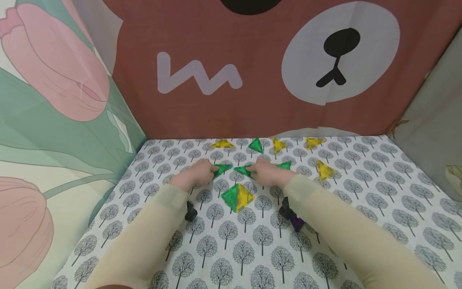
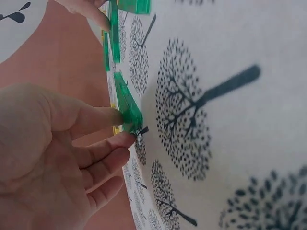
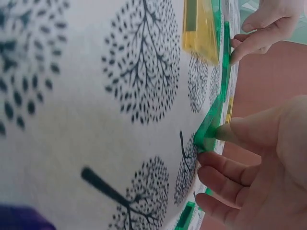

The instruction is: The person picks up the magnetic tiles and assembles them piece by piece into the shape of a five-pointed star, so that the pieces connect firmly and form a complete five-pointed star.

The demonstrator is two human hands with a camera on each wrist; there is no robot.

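My left hand (image 1: pixel 200 173) pinches a translucent green triangular tile (image 1: pixel 223 169) at its outer end. In the left wrist view, thumb and forefinger grip this tile (image 2: pixel 127 103) just at the cloth. Opposite it, my right hand (image 1: pixel 268 172) pinches another green triangular tile (image 1: pixel 241 170), also seen tilted between thumb and fingers in the right wrist view (image 3: pixel 208 125). A small gap separates the two tiles' points. Nearer me lie a green triangle (image 1: pixel 230 197) and a yellow triangle (image 1: pixel 245 197), edge to edge in a diamond.
Behind the right hand lies another green triangle (image 1: pixel 285 165). Yellow triangles (image 1: pixel 325 170) (image 1: pixel 223 143) (image 1: pixel 278 145) (image 1: pixel 315 142) and a green one (image 1: pixel 256 145) lie farther back. A brown printed cloth wall (image 1: pixel 252 116) closes the far edge of the tree-patterned cloth (image 1: pixel 223 257).
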